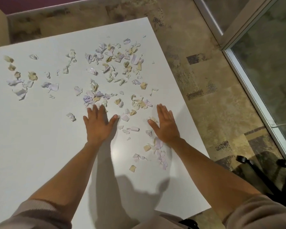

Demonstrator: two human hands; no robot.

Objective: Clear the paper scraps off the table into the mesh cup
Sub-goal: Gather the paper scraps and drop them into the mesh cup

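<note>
Both hands flat on the white table (31,146), left hand (97,126) fingers spread, grasping nothing, fingertips touching a scrap cluster, right hand (165,126) fingers together and released, paper scraps (116,63) scattered across the far tabletop and between the hands

Torn, crumpled paper scraps (106,66) are lying scattered on the flat white table (31,138) — the densest cluster sitting toward the far right, a thinner group lying at the far left. The left hand (98,126) is resting flat at mid-table, fingertips touching the nearest scraps. The right hand (165,126) is lying flat to its right, near the table's right edge — loose scraps lying between the two hands and beside the right wrist.
</note>
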